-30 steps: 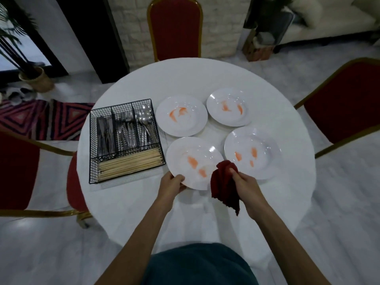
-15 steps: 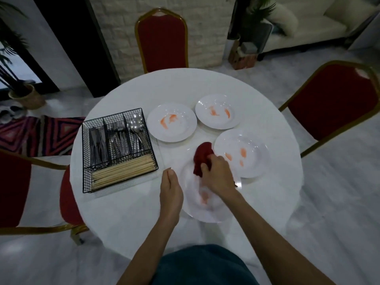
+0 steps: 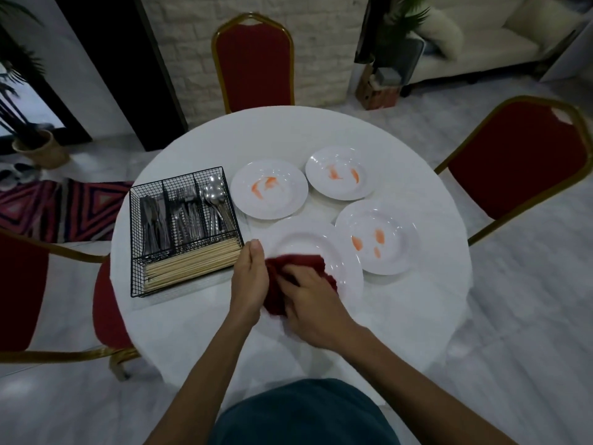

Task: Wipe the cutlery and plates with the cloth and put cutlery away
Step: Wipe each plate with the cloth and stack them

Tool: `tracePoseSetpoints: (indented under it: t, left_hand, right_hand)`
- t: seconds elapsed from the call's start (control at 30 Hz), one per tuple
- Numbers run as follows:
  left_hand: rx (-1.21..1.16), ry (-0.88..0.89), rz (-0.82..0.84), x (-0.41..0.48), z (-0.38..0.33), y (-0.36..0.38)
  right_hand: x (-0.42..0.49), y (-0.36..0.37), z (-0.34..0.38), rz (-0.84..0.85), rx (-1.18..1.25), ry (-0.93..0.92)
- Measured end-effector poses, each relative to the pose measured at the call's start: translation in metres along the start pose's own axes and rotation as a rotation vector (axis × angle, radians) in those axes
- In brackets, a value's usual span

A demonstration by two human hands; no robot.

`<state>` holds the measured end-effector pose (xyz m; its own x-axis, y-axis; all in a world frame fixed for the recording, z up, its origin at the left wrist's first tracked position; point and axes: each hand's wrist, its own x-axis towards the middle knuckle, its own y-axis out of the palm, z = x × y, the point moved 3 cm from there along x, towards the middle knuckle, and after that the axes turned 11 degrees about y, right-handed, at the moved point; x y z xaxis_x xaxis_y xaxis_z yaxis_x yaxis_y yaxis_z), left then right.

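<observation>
- right hand [image 3: 308,297] grips the red cloth [image 3: 295,261], pressing it on the plate [image 3: 308,242] beneath
- left hand [image 3: 250,277], fingers straight, rests against that plate's left rim
- cutlery basket [image 3: 132,245] left of both hands; three smeared plates [image 3: 269,191] beyond them
- round white table [image 3: 288,133]; red chairs [image 3: 253,59] around, rug [image 3: 64,207] far left

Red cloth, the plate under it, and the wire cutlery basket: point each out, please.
Red cloth [image 3: 305,263]: head view, bunched fabric near its far edge.
Plate being wiped [image 3: 348,268]: head view, bare right rim.
Wire cutlery basket [image 3: 135,239]: head view, left mesh wall.
</observation>
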<state>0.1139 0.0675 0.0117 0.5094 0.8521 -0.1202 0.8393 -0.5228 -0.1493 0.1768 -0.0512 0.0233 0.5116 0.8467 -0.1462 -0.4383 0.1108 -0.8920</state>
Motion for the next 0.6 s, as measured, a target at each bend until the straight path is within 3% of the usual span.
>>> tracePoseSetpoints:
  t: [0.17, 0.3, 0.43, 0.6]
  left_hand:
    - [-0.057, 0.002, 0.013, 0.007, -0.013, 0.002]
    - [-0.139, -0.027, -0.031, 0.020, -0.031, -0.012]
    - [-0.148, -0.003, -0.051, 0.018, -0.036, -0.012]
    - [-0.112, -0.017, 0.010, 0.012, -0.025, 0.000]
  right_hand:
    - [0.028, -0.021, -0.031, -0.130, -0.108, 0.261]
    - [0.006, -0.028, -0.031, -0.223, -0.243, 0.318]
    - [-0.018, -0.020, 0.009, -0.027, -0.109, 0.237]
    - [-0.022, -0.019, 0.032, 0.016, 0.133, 0.151]
